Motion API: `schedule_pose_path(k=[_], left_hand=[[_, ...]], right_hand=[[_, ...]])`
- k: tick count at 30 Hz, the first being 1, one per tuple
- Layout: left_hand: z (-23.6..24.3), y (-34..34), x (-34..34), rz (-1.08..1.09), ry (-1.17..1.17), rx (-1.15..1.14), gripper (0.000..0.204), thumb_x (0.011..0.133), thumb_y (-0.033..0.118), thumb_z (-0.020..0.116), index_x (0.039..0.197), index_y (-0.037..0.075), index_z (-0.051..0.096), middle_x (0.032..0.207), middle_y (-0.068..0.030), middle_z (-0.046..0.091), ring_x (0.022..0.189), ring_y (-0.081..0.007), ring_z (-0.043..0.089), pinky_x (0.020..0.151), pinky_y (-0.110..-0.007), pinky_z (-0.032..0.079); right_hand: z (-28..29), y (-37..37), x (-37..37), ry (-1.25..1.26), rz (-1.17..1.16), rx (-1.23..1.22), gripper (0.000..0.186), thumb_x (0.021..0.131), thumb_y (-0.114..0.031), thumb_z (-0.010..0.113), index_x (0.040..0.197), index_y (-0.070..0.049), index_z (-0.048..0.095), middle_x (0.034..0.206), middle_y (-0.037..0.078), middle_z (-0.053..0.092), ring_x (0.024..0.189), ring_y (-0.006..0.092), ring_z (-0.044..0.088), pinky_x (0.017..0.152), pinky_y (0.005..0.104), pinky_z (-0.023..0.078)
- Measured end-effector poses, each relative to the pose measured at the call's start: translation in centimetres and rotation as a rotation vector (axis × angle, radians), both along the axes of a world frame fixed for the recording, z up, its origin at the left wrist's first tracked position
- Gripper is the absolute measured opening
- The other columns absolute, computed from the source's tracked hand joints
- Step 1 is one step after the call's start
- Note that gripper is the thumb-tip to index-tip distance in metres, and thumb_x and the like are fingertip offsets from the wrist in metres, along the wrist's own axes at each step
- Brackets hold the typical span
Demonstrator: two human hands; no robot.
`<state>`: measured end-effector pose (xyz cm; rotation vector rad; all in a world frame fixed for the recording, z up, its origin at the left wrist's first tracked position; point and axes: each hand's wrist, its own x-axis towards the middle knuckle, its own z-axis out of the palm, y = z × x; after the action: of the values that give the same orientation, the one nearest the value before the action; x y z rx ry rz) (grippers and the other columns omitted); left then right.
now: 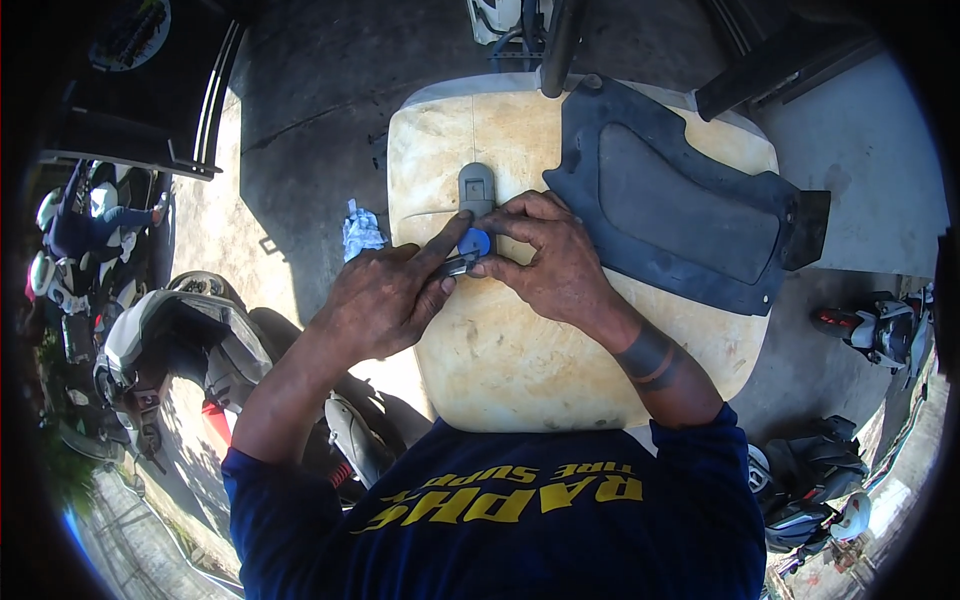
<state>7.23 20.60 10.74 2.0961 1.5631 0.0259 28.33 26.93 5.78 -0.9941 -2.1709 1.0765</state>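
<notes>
On a worn cream table (535, 375), my left hand (390, 290) and my right hand (550, 265) meet over a grey plastic piece (476, 185) with a small recess. A round blue piece (475, 240) sits between my fingertips at its near end, with a small metal item (458, 265) just below it. My left index finger reaches onto the blue piece, while the thumb is bent near the metal item. My right fingers and thumb close around the blue piece from the right. What each fingertip grips exactly is partly hidden.
A dark shaped plastic panel (685, 210) covers the table's right part, below dark posts (555, 45). A pale blue crumpled cloth (362, 230) is off the left edge. Parked scooters (190, 340) stand left and right, and a person (95, 220) is at far left.
</notes>
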Motion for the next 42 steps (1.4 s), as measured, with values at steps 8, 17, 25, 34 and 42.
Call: schedule_pose_path(k=[8, 17, 25, 34, 42], left_hand=[[-1.5, -0.3, -0.5, -0.023, -0.045, 0.122, 0.058, 0.1, 0.035, 0.046, 0.152, 0.014, 0.032, 0.071, -0.0131, 0.062, 0.066, -0.0308, 0.065, 0.065, -0.044, 0.054], [-0.5, -0.2, 0.3, 0.038, -0.008, -0.033, 0.057, 0.1, 0.03, 0.047, 0.152, 0.011, 0.031, 0.098, -0.0206, 0.069, 0.084, -0.038, 0.068, 0.076, -0.047, 0.055], [1.3, -0.1, 1.2, 0.097, 0.062, -0.138, 0.058, 0.1, 0.03, 0.047, 0.153, 0.014, 0.03, 0.086, -0.0204, 0.068, 0.078, -0.0361, 0.068, 0.073, -0.047, 0.055], [0.5, -0.7, 2.1, 0.154, 0.079, -0.101, 0.06, 0.101, 0.034, 0.046, 0.154, 0.014, 0.027, 0.075, -0.0175, 0.064, 0.068, -0.0338, 0.068, 0.065, -0.046, 0.056], [-0.3, -1.8, 3.4, 0.252, 0.084, 0.025, 0.06, 0.1, 0.035, 0.048, 0.153, 0.014, 0.028, 0.065, -0.0134, 0.06, 0.057, -0.0289, 0.067, 0.056, -0.043, 0.056]], right_hand=[[0.0, 0.0, 0.0, 0.007, -0.007, -0.047, 0.04, 0.077, -0.024, 0.08, 0.109, -0.002, 0.07, 0.105, 0.009, 0.059, 0.104, 0.0253, 0.054, 0.097, 0.0395, 0.043], [-0.3, 0.0, -0.1, 0.002, -0.007, 0.032, 0.043, 0.074, -0.022, 0.083, 0.109, -0.001, 0.07, 0.103, 0.008, 0.06, 0.1, 0.0232, 0.056, 0.093, 0.0376, 0.046], [-0.4, -0.1, -0.3, 0.004, -0.033, 0.042, 0.041, 0.071, -0.018, 0.085, 0.107, -0.003, 0.072, 0.104, 0.008, 0.064, 0.1, 0.023, 0.061, 0.089, 0.0358, 0.05], [-0.5, -0.2, -0.3, 0.026, -0.026, -0.01, 0.041, 0.075, -0.021, 0.081, 0.109, 0.0, 0.069, 0.106, 0.012, 0.062, 0.103, 0.0267, 0.058, 0.095, 0.0408, 0.045], [-0.6, -0.2, -0.3, 0.035, -0.024, 0.002, 0.04, 0.075, -0.019, 0.081, 0.11, -0.002, 0.07, 0.105, 0.012, 0.062, 0.101, 0.0268, 0.058, 0.093, 0.0405, 0.046]])
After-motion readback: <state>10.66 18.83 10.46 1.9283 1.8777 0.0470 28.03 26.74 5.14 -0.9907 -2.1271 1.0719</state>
